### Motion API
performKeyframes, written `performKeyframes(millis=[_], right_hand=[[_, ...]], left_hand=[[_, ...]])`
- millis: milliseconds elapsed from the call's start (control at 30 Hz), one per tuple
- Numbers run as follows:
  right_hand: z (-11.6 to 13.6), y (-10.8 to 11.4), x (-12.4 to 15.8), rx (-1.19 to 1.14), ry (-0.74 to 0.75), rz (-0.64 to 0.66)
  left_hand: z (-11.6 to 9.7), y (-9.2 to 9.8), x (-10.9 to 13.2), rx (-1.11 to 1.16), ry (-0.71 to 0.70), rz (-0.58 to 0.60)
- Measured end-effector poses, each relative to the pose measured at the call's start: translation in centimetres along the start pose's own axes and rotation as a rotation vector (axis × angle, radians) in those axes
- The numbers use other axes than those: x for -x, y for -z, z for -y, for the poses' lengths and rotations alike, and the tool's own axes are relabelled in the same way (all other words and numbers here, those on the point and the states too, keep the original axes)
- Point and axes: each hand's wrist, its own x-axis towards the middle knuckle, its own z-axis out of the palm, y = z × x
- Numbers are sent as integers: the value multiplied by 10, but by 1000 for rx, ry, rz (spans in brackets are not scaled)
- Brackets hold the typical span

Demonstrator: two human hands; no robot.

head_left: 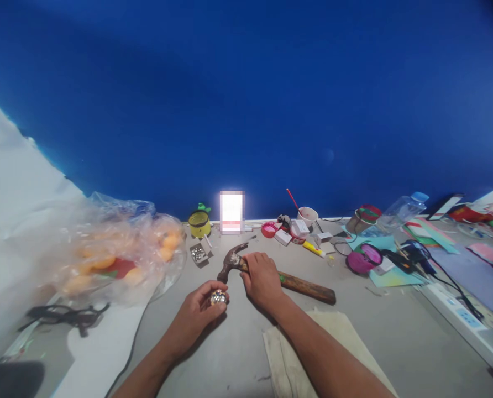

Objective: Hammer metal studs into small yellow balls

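A small glittering object [218, 297] is being pinched in the left hand's [199, 312] fingertips; the hammer [307, 287] is being gripped near its head by the right hand [263, 279], palm down on the bench [366, 326].

The left grip [199, 309] was closed around a small shiny ball [218, 297] low over the grey counter [230, 354]. The right grip [263, 279] lay curled over the wooden handle of a hammer [304, 286], just behind its rusty head. A pale cloth [313, 342] lay under the right forearm, a clear bag of orange fruit [117, 260] sat to the left, and a small tray of metal bits [197, 253] stood beyond the hammer's head.
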Motion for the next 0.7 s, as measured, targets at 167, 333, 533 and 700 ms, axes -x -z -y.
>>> performKeyframes(millis=[167,333,533,700], right_hand=[[0,0,0,-1,-4,11],[-1,-2,0,2,3,-2],[0,1,0,3,-2,11],[1,2,0,9,-4,10]], left_hand=[[2,1,-1,0,-1,2],[6,3,-2,5,-4,16],[2,2,-1,-3,-14,10],[2,1,0,8,-15,3]])
